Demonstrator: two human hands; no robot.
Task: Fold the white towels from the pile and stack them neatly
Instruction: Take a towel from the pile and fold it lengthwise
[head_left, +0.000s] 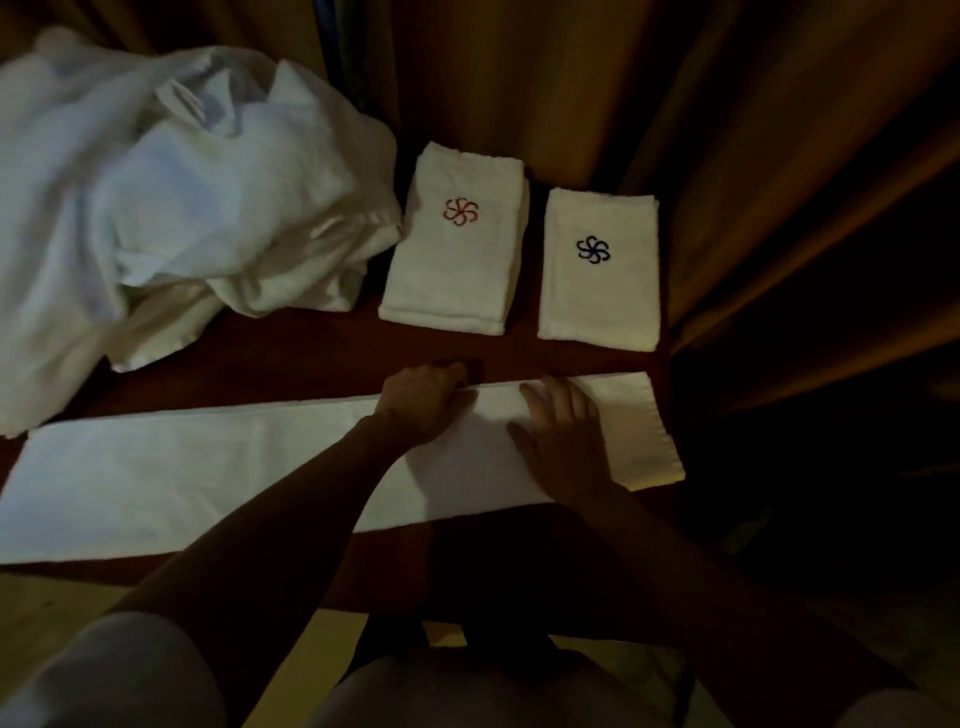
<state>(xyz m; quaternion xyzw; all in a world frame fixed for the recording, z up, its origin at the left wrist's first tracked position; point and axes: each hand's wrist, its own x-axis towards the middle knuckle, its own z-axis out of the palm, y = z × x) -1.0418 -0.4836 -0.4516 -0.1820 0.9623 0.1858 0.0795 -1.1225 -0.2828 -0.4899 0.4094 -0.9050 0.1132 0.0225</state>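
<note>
A long white towel (171, 473) lies folded into a strip across the dark red table (291, 353). My left hand (423, 402) sits at the strip's far edge with its fingers curled over that edge. My right hand (563, 434) lies flat on the strip just to the right, fingers spread. A heap of unfolded white towels (171, 182) fills the back left. Behind the strip sit two folded stacks: one with a red flower emblem (457, 244) and one with a blue flower emblem (600, 270).
Brown curtains (753, 156) hang behind and to the right of the table. The table's right edge ends just past the strip's right end. A yellowish floor (57, 603) shows below the table's near edge. The room is dim.
</note>
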